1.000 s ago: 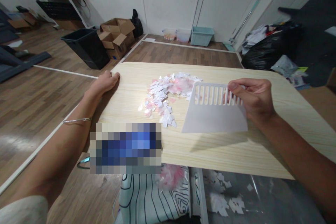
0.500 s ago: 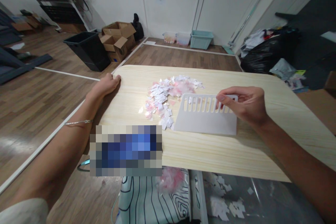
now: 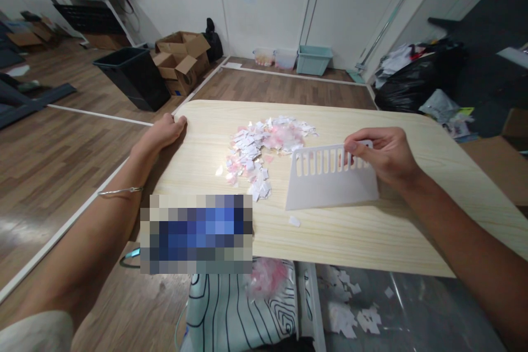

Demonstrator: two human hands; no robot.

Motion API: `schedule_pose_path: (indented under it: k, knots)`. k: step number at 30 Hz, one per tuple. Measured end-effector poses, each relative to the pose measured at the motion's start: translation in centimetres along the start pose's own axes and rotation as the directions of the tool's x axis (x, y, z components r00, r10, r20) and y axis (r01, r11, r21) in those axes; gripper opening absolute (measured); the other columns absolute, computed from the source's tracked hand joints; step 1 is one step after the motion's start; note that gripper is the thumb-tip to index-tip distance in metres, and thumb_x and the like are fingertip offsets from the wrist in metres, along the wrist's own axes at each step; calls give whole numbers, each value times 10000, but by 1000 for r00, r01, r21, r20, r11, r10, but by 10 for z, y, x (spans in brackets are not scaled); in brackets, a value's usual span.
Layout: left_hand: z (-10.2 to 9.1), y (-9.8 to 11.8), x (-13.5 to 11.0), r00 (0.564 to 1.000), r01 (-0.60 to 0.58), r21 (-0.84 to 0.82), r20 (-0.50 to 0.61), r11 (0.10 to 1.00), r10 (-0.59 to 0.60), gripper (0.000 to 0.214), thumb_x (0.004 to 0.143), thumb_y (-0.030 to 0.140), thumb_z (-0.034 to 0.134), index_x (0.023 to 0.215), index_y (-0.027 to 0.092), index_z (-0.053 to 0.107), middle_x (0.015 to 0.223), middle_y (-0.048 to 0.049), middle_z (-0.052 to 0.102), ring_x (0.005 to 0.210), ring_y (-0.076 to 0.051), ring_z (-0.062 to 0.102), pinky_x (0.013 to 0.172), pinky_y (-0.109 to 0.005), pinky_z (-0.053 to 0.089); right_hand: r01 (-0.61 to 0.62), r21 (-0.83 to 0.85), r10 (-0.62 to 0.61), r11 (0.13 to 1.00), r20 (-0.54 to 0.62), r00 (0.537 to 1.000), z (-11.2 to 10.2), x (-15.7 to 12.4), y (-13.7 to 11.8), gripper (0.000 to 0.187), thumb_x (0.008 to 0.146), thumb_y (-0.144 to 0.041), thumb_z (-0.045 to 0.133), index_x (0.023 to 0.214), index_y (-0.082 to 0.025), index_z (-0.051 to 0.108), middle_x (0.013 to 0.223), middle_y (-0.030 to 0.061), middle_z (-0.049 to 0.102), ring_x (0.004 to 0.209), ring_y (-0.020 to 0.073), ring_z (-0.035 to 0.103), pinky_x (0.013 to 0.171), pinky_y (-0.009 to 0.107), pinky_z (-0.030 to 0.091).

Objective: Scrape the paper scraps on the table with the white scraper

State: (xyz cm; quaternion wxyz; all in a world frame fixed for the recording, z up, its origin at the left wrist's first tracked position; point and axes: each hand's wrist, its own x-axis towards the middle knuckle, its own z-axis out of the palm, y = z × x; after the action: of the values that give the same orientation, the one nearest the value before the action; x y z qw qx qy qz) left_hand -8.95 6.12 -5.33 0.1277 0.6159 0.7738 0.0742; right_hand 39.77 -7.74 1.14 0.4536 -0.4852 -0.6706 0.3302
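My right hand (image 3: 385,157) pinches the slotted top edge of a white plastic scraper (image 3: 330,190), which stands on its long lower edge on the light wooden table (image 3: 355,236). To its left lies a curved heap of white and pink paper scraps (image 3: 249,146); a small gap separates the scraper from the nearest scraps. One loose white scrap (image 3: 294,221) rests just in front of the scraper's left corner. My left hand (image 3: 167,127) is closed around the table's left edge, with its fingertips partly hidden.
A blurred-out blue object (image 3: 200,234) lies at the table's front left. Below the front edge are a striped cloth (image 3: 243,313) with pink fluff (image 3: 266,278) and a clear bin (image 3: 396,319) holding scraps. Beyond stand a black bin (image 3: 132,80) and cardboard boxes (image 3: 181,60).
The scraper has moved a little to the right, away from the heap, and its angle has turned slightly. A loose scrap now shows in front of it. My left hand keeps its hold.
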Motion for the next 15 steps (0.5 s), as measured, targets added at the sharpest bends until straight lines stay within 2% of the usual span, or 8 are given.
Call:
schedule_pose_path:
  k: [6, 8, 11, 13, 14, 15]
  knots:
    - [-4, 5, -4, 1000, 15, 29, 26, 999, -15, 682, 1070, 534, 307, 1336, -43, 554, 1425, -361, 597, 1322, -411, 613, 1040, -432, 467, -7, 9, 5, 1000, 196, 981, -2, 0, 0, 357, 714, -590, 941, 675, -253, 830, 586, 25, 734, 498, 155, 618, 477, 294, 499]
    - [-3, 3, -2, 1000, 9, 24, 24, 1000, -9, 689, 1064, 542, 307, 1339, -40, 553, 1425, -361, 598, 1315, -409, 615, 1042, -442, 472, -45, 15, 38, 999, 318, 947, -9, 2, 1, 367, 703, -581, 944, 664, -234, 833, 564, 31, 726, 462, 145, 613, 440, 271, 479]
    - [0, -1, 2, 1000, 27, 23, -6, 999, -26, 691, 1038, 578, 319, 1337, 13, 578, 1420, -341, 617, 1315, -426, 614, 1050, -487, 482, -90, -29, 92, 996, 509, 856, -22, 6, 2, 361, 706, -559, 940, 651, -218, 835, 540, 34, 718, 431, 144, 623, 414, 247, 463]
    - [3, -4, 5, 999, 30, 7, -34, 1000, -30, 680, 1007, 618, 350, 1329, 77, 606, 1385, -304, 655, 1304, -440, 620, 1046, -521, 492, -75, -50, 90, 996, 593, 800, -27, 7, 2, 344, 736, -552, 920, 652, -229, 835, 539, 25, 721, 433, 145, 630, 411, 239, 465]
    - [4, -5, 6, 998, 29, -3, -47, 1000, -30, 675, 991, 638, 366, 1324, 107, 617, 1360, -284, 674, 1299, -441, 623, 1044, -529, 495, -63, -44, 77, 997, 606, 792, -29, 7, 1, 348, 742, -563, 913, 650, -238, 833, 540, 20, 723, 435, 144, 628, 408, 237, 463]
    - [4, -6, 7, 998, 27, -15, -53, 1000, -27, 676, 979, 657, 377, 1320, 128, 624, 1338, -268, 687, 1294, -439, 627, 1042, -529, 497, -55, -31, 63, 998, 592, 804, -29, 6, 0, 358, 739, -579, 911, 645, -245, 826, 544, 15, 724, 437, 143, 624, 407, 237, 462]
